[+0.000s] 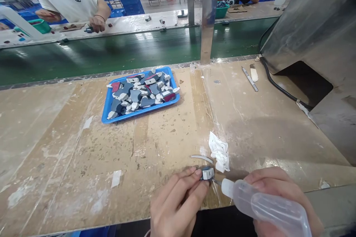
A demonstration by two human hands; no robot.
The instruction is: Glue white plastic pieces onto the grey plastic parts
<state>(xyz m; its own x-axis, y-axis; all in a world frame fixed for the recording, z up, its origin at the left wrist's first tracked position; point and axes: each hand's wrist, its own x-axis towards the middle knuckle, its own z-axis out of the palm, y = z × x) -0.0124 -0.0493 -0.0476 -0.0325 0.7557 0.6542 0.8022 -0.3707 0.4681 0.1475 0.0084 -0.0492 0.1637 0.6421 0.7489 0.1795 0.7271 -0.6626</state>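
Observation:
My left hand (178,203) pinches a small grey and white part (207,173) just above the bench's front edge. In my right hand (280,196) is a clear plastic squeeze bottle (264,203); its thin metal nozzle points left and touches the part. A crumpled white tissue (219,152) lies just behind the part, with a thin white strip (201,157) beside it. Farther back on the bench sits a blue tray (107,107) piled with several grey, white and dark red parts (141,92).
A worn wooden bench (69,144) spans the view. A green conveyor belt (111,52) runs behind it. A metal machine housing (314,26) with a black cable stands at right; a metal blade (249,78) lies near it. Other people work across the belt.

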